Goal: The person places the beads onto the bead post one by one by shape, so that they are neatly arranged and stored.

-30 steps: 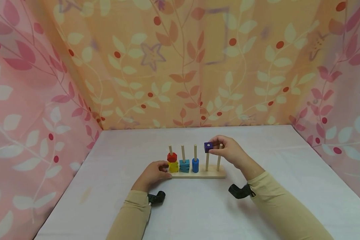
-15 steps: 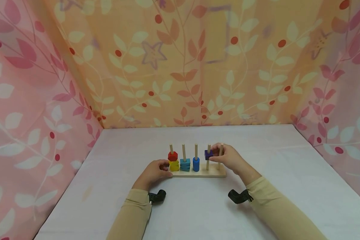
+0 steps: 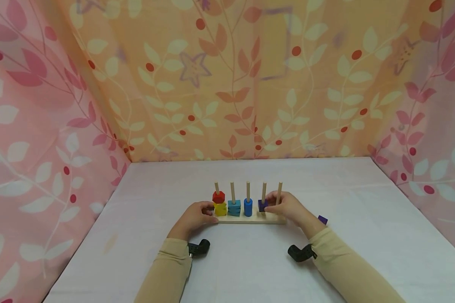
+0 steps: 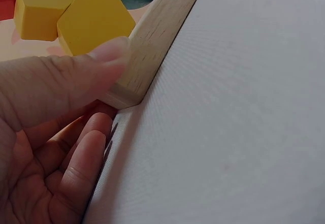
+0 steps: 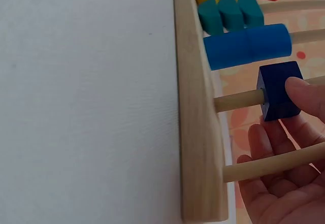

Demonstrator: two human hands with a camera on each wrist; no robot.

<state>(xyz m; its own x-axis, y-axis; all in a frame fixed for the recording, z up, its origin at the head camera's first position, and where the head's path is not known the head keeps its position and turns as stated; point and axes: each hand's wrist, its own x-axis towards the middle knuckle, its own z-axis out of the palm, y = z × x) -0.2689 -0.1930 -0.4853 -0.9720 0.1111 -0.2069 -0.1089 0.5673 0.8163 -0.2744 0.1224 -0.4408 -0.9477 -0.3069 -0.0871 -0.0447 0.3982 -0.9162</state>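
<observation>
A wooden peg stacker [image 3: 246, 220] with a row of upright pegs stands on the table. My left hand [image 3: 193, 216] grips its left end, the thumb [image 4: 109, 56] over the base. On the fourth peg, my right hand [image 3: 291, 208] pinches a purple square block [image 5: 280, 89], threaded partway down; bare peg shows between it and the base [image 5: 200, 132] in the right wrist view. The fifth peg [image 3: 279, 191] is bare, close to the right palm. From the left, the other pegs carry yellow blocks [image 3: 220, 209] under red [image 3: 218, 197], teal blocks [image 3: 234, 208], and blue cylinders [image 3: 248, 207].
Another purple block [image 3: 322, 219] lies on the white-covered table [image 3: 250, 269] beside my right forearm, partly hidden. Patterned fabric [image 3: 227, 84] closes off the back and both sides. A black wrist camera [image 3: 301, 253] sits under each wrist.
My right hand has slid the purple block from the fourth peg's tip down toward the base. The second purple block has come into view by the forearm. The left hand has stayed put.
</observation>
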